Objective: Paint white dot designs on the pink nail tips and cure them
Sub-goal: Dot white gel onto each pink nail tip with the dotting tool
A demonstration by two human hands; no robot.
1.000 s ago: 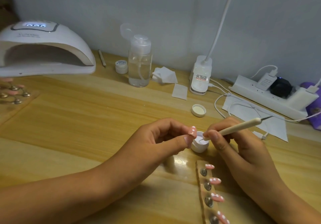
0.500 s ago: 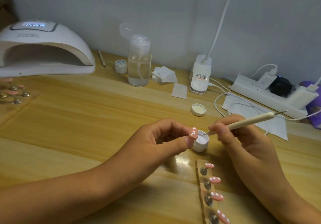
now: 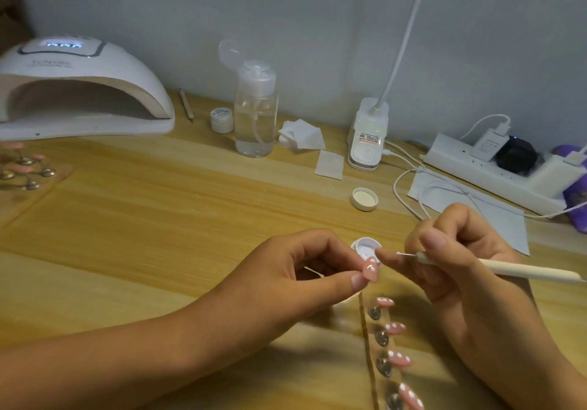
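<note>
My left hand [image 3: 305,269] pinches a pink nail tip [image 3: 371,269] with white dots between thumb and forefinger. My right hand [image 3: 457,260] grips a cream dotting pen [image 3: 514,271]; its thin metal point sits just right of the held tip. An open white paint jar [image 3: 367,246] stands right behind the tip. In front of it lies a strip holder [image 3: 370,346] carrying several pink tips with white dots [image 3: 395,328]. The white curing lamp [image 3: 79,91] stands at the back left with its display lit.
A second holder with pink tips [image 3: 27,168] lies at the left edge. The jar's lid [image 3: 364,199], a clear pump bottle [image 3: 255,114], a small closed jar [image 3: 221,119], wipes [image 3: 301,136], a desk-lamp base [image 3: 368,136], a power strip [image 3: 502,171] and cables fill the back.
My right hand lifted the pen's point out of the paint jar, turned the pen flatter and brought the point toward the held nail tip. My left hand stayed almost still.
</note>
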